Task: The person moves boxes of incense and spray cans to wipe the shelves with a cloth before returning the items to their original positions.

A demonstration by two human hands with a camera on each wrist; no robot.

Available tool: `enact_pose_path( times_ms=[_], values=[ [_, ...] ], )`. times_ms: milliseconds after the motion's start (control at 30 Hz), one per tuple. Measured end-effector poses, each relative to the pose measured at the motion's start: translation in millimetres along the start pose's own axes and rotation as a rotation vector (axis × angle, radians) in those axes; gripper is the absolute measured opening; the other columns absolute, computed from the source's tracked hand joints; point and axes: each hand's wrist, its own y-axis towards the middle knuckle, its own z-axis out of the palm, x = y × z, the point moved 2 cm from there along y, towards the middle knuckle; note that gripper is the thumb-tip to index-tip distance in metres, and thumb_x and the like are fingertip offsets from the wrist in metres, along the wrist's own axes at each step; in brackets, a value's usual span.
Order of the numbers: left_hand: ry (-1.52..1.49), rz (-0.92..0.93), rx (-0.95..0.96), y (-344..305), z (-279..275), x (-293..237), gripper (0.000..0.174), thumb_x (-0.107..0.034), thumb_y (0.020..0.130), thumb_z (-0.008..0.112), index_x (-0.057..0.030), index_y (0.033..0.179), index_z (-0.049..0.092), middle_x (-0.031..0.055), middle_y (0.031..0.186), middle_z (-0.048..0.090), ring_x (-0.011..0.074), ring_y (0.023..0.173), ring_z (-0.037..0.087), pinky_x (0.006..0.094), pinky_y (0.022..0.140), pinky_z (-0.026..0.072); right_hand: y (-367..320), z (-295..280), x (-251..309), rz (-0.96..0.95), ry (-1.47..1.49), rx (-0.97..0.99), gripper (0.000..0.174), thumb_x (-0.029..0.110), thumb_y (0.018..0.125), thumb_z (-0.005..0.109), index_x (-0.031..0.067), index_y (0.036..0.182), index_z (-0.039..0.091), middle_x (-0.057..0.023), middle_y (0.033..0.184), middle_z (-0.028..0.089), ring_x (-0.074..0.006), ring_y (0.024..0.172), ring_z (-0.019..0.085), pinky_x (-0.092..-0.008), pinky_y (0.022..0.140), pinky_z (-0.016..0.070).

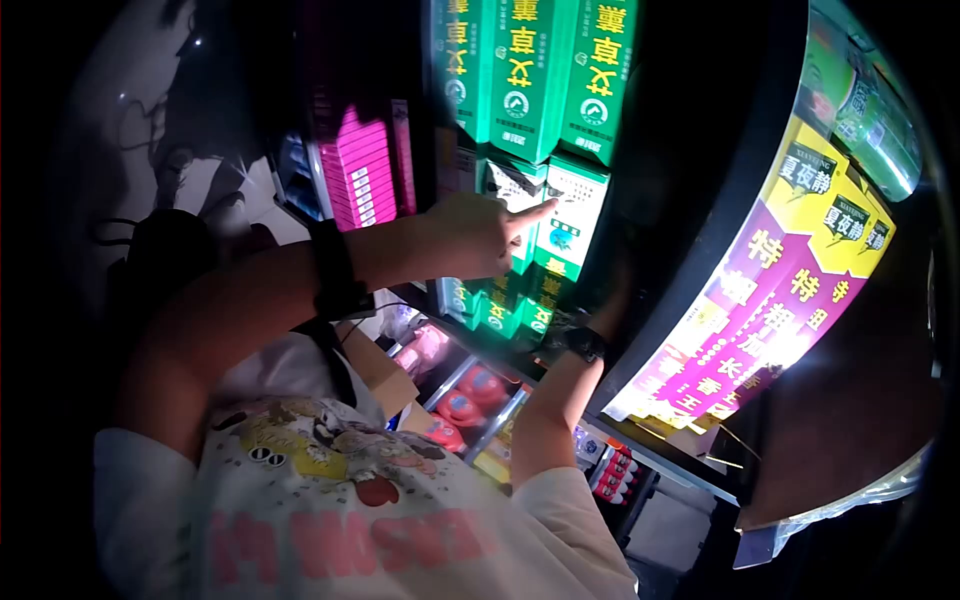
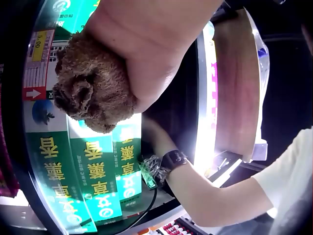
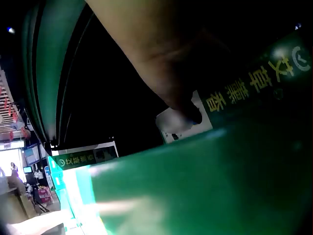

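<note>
Fingers (image 1: 534,211) of the left hand (image 1: 478,235) gripped a bunched brown cloth (image 2: 93,88) in front of the green boxes (image 2: 99,169), index out straight. The right hand (image 3: 166,73) was in shadow beside them, its grip impossible to tell. Wiping seemed the step in hand; next probably called for a light pass. The cloth pointed no clear way; the boxes' long axes ran parallel, outward from the white shirt (image 1: 340,490).
</note>
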Motion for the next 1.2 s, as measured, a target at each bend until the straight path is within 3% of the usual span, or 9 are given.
enact_pose_path(
  times_ms=[567,600,633,700,767,900,1000,1100,1200],
  values=[
    [0.001,0.145,-0.138,-13.5,-19.1,-1.9,0.079,-0.013,0.076,0.055,-0.0153,0.142,0.012,0.008,0.061,0.052,0.0201,0.049,0.053,0.0326,0.05,0.0451,-9.3,-17.4,26.8,-0.028,-0.157,-0.171,0.04,0.013,0.087,0.049,0.0003,0.124,0.044,-0.0203,0.126,0.047,-0.0315,0.116,0.045,-0.037,0.096,0.0348],
    [0.003,0.155,-0.13,-12.1,-25.7,-3.8,0.08,-0.01,0.075,0.055,-0.0121,0.142,0.01,0.0073,0.059,0.05,0.0184,0.048,0.052,0.0305,0.05,0.0436,-11.2,-33.9,72.1,0.163,-0.148,-0.041,0.037,0.013,0.09,0.044,0.0002,0.125,0.044,-0.0218,0.125,0.047,-0.0334,0.118,0.043,-0.0376,0.101,0.0312],
    [-0.055,0.176,-0.134,-9.5,-29.3,-3.1,0.082,-0.01,0.076,0.055,-0.0102,0.142,0.005,0.006,0.057,0.047,0.0168,0.048,0.05,0.0295,0.051,0.0435,-14.4,-35.1,79.0,-0.083,-0.312,-0.21,0.035,0.012,0.09,0.046,-0.0001,0.122,0.047,-0.0225,0.121,0.05,-0.0343,0.113,0.047,-0.0376,0.097,0.0355],
    [-0.126,0.088,-0.084,-3.3,-46.7,-7.4,0.085,-0.011,0.078,0.055,-0.009,0.141,-0.001,0.0049,0.055,0.045,0.0153,0.049,0.049,0.0292,0.052,0.0436,-9.9,-45.6,112.9,-0.189,-0.354,-0.293,0.031,0.011,0.087,0.051,-0.0016,0.115,0.052,-0.0235,0.11,0.056,-0.0364,0.1,0.055,-0.0373,0.087,0.043],
    [-0.019,-0.017,-0.146,5.2,-62.1,-11.6,0.087,-0.015,0.079,0.058,-0.0091,0.141,-0.003,0.0084,0.065,0.051,0.0177,0.053,0.052,0.0299,0.054,0.0457,-1.3,-58.8,150.3,-0.243,-0.21,-0.277,0.031,0.007,0.088,0.048,-0.0003,0.119,0.051,-0.023,0.113,0.055,-0.0339,0.099,0.057,-0.0341,0.084,0.0456],
    [0.131,-0.114,-0.199,13.6,-92.8,-18.1,0.086,-0.023,0.078,0.057,-0.0028,0.14,0.002,0.0154,0.082,0.058,0.0284,0.062,0.059,0.0354,0.055,0.0474,15.6,-69.8,210.7,-0.307,0.104,-0.247,0.04,0.0,0.084,0.049,0.0083,0.124,0.05,-0.0179,0.096,0.058,-0.0328,0.081,0.059,-0.0372,0.069,0.0471],
    [0.149,-0.113,-0.278,20.6,-102.9,-3.4,0.08,-0.025,0.077,0.056,-0.0027,0.139,0.01,0.014,0.076,0.058,0.0292,0.062,0.059,0.0371,0.055,0.0472,32.0,-74.4,244.0,-0.426,-0.009,-0.26,0.049,-0.002,0.08,0.052,0.0116,0.127,0.048,-0.0138,0.089,0.055,-0.0291,0.076,0.052,-0.0374,0.069,0.0439],
    [0.305,-0.135,-0.167,21.0,-110.4,12.4,0.079,-0.023,0.076,0.054,-0.008,0.141,0.01,0.0073,0.068,0.058,0.0258,0.061,0.059,0.0345,0.052,0.0457,56.8,-67.4,273.4,-0.409,0.011,-0.218,0.051,-0.003,0.078,0.052,0.0112,0.127,0.048,-0.0143,0.09,0.053,-0.0306,0.082,0.052,-0.0373,0.072,0.0445],
    [0.151,0.023,-0.176,16.8,-108.1,27.3,0.079,-0.021,0.073,0.054,-0.0075,0.14,0.013,0.007,0.06,0.056,0.0274,0.052,0.055,0.0378,0.05,0.0457,88.1,-46.8,288.2,-0.389,-0.031,-0.221,0.053,-0.005,0.075,0.051,0.0108,0.126,0.049,-0.0156,0.093,0.052,-0.0318,0.084,0.053,-0.0378,0.072,0.0461]
  ],
)
